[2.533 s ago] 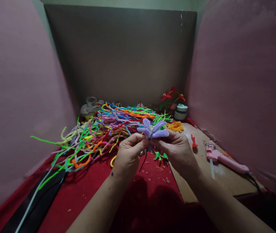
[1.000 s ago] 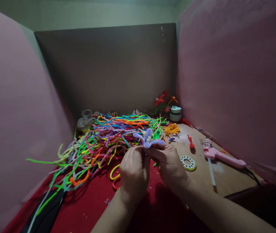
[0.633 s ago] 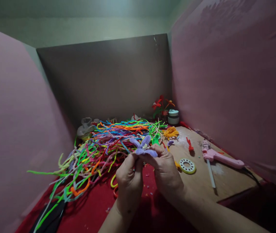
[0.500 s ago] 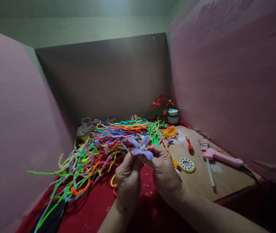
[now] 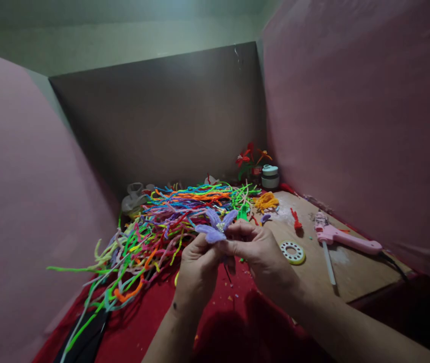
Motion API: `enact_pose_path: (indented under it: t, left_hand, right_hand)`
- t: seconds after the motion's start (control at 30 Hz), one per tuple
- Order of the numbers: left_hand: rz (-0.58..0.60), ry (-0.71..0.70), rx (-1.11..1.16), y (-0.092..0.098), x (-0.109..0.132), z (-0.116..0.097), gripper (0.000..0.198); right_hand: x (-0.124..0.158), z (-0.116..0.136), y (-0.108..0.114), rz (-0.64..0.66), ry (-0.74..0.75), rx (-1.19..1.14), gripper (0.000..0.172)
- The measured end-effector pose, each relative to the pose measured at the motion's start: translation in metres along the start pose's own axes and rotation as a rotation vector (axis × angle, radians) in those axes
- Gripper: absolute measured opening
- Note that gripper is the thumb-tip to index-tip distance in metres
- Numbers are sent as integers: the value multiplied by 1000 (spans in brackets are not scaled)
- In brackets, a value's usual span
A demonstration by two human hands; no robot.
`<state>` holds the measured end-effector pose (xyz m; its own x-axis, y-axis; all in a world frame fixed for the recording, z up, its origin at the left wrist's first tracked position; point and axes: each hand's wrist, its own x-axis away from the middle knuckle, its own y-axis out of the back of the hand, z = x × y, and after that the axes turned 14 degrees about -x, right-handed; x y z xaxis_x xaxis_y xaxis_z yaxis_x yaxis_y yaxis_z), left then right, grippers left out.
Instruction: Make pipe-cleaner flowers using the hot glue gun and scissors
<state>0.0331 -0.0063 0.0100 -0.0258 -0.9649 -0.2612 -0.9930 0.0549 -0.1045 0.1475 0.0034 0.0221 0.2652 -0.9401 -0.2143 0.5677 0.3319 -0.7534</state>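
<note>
A purple pipe-cleaner flower [image 5: 213, 233] with pale stamens at its centre is held up in front of me, over the red cloth [image 5: 154, 312]. From the left, my left hand [image 5: 200, 267] pinches it beneath the petals, its fingertips partly hidden. My right hand [image 5: 256, 249] grips the flower's base at the right, thumb and fingers closed under a petal. A thin dark stem [image 5: 227, 275] points down below the fingers.
A heap of coloured pipe cleaners [image 5: 162, 222] spreads behind and left of my hands. On the board at right lie a pink glue gun [image 5: 351, 239], a round white-and-yellow spool [image 5: 292, 252] and an orange bundle [image 5: 266, 202]. Red flowers [image 5: 251, 159] stand beside a lidded jar [image 5: 270, 177].
The flower has turned and tilted in my fingers, its petals now leaning left. My right hand has shifted its grip, and the thin stem shows below.
</note>
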Motion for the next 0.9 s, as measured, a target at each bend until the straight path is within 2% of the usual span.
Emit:
enact_pose_path:
  t: [0.1, 0.33, 0.53, 0.6, 0.67, 0.73, 0.8, 0.87, 0.9]
  left_hand:
    - [49, 70, 56, 2, -1, -1, 17]
    - [53, 185, 105, 8, -1, 2, 21]
    - [89, 192, 127, 9, -2, -1, 21]
    - [82, 164, 148, 10, -4, -4, 21]
    - [85, 112, 180, 12, -6, -8, 22]
    - [87, 58, 217, 15, -7, -11, 21]
    - [81, 35, 255, 16, -9, -12, 21]
    - [56, 43, 289, 18, -10, -11, 19]
    - [45, 54, 301, 18, -10, -10, 18]
  right_hand:
    - [0, 3, 3, 46, -41, -42, 19]
    - [-4, 4, 9, 108, -78, -30, 16]
    - [1, 4, 7, 152, -77, 33, 18]
    - [-2, 13, 10, 161, -68, 81, 14]
    - [-12, 31, 20, 141, -29, 181, 20]
    - [-29, 54, 35, 68, 98, 393, 17]
    - [-51, 74, 52, 18, 231, 845, 12]
    - [-70, 86, 68, 49, 155, 1545, 15]
    - [-77, 88, 75, 63, 101, 1662, 15]
